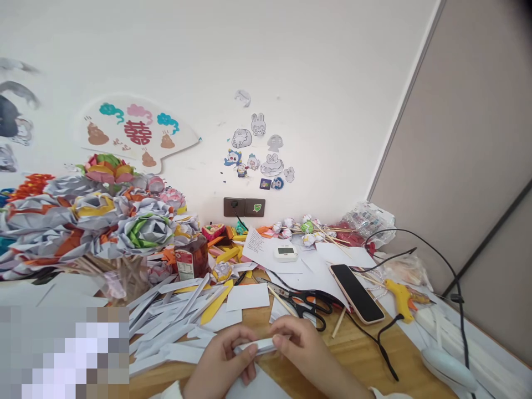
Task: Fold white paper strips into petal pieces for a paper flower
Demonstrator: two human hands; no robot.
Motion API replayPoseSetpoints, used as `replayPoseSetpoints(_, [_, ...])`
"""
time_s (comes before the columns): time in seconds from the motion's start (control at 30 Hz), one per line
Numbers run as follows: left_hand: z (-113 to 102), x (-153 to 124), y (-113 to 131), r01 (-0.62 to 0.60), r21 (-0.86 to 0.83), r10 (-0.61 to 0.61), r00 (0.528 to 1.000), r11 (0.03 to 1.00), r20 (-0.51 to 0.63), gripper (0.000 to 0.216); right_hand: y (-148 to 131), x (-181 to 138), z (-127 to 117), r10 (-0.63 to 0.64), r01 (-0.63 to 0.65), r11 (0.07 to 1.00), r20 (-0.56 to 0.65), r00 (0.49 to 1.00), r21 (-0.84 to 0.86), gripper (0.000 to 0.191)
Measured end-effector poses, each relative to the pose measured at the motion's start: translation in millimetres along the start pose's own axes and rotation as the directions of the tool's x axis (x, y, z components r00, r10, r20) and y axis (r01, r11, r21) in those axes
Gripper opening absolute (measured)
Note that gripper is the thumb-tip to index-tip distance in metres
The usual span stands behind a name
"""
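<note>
Left hand point(222, 360) and right hand point(301, 346) grip a folded white paper strip point(260, 347) between them, fingers closed on its ends, apparently pinching, low over the wooden worktop point(357, 354). Scissors point(310, 303) lie just beyond; phone point(356, 292) further right.

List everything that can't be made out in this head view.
All in the head view:
- Folded paper strip: its ends are covered by the left hand and right hand.
- Pixelated patch: hides whatever lies at lower left.
- Small white digital display: readout too small.
- Wall drawings: cut off by left edge.
</note>
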State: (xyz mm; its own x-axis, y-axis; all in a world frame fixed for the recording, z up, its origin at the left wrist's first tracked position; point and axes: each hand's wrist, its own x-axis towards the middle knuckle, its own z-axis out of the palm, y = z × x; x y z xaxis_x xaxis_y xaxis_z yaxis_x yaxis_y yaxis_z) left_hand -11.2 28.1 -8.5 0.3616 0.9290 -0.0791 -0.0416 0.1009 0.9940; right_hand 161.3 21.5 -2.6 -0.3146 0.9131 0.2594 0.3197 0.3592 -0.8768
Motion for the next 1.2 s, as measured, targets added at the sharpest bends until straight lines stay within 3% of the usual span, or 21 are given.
replayPoseSetpoints(0.17, [1, -1, 0, 0.020, 0.038, -0.019, 0.999, 0.999, -0.027, 0.029, -1, 1, 1, 0.049, -0.051, 0.985, -0.018, 0.999, -0.163, 0.011])
replayPoseSetpoints(0.53, [1, 0, 1, 0.051, 0.027, -0.051, 0.999, 0.998, -0.017, 0.030, 8, 4, 2, 0.144, -0.144, 0.989, 0.010, 0.990, 0.015, 0.013])
replayPoseSetpoints(1.2, [-3, 1, 5, 0.147, -0.045, -0.146, 0.989, 0.988, 0.012, 0.037, 1, 5, -4, 0.145, -0.144, 0.989, -0.011, 0.989, 0.044, 0.012])
